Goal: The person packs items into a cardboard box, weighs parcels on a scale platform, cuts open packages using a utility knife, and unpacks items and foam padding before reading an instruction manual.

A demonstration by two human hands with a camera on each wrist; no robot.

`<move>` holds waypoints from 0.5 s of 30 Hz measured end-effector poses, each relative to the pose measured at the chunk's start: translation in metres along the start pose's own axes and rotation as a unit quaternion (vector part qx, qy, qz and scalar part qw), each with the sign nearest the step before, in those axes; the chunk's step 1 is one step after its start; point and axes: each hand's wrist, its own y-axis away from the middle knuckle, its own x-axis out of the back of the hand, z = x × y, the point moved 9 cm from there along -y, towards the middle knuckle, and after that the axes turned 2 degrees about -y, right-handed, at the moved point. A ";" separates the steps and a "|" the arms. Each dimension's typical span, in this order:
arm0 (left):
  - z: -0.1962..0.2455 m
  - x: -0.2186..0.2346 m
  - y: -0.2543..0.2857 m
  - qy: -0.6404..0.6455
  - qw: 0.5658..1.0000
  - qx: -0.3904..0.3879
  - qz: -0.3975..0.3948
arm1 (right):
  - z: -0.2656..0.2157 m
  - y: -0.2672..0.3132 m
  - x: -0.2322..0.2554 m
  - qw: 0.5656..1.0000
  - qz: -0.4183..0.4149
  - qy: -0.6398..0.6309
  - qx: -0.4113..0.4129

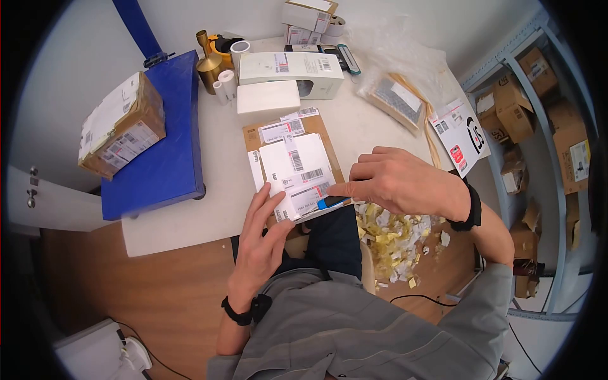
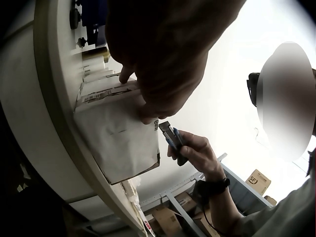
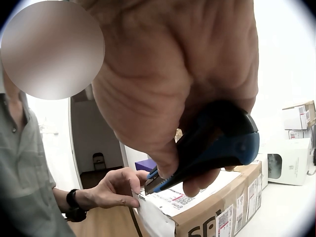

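Note:
A cardboard box [image 1: 340, 158] plastered with white shipping labels [image 1: 292, 155] sits at the table's front edge. My left hand [image 1: 256, 244] rests on its near left side, fingers extended over the labels and thumb at the near edge. The right hand [image 1: 396, 180] grips a blue and black utility knife [image 3: 217, 143] over the box's near right corner. In the right wrist view the knife's tip points toward the left fingertips at the label edge. White paper [image 2: 118, 138] covers the box side facing the left wrist camera.
A taped parcel [image 1: 120, 126] stands on a blue platform [image 1: 183, 152] at left. White boxes [image 1: 269, 98], paper rolls [image 1: 227, 82] and a brass-coloured vessel [image 1: 209, 66] stand behind. A bubble-wrapped packet [image 1: 396, 101] lies back right. Paper scraps [image 1: 392, 244] lie below; shelving [image 1: 532, 82] is at right.

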 end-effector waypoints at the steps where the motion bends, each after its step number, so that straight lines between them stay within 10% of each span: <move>1: 0.001 0.001 -0.001 0.006 1.000 0.006 0.008 | -0.001 0.000 0.001 1.000 0.005 -0.003 0.005; 15: -0.003 -0.004 0.003 0.019 0.999 0.015 0.036 | -0.010 -0.003 -0.001 0.999 -0.014 0.046 -0.002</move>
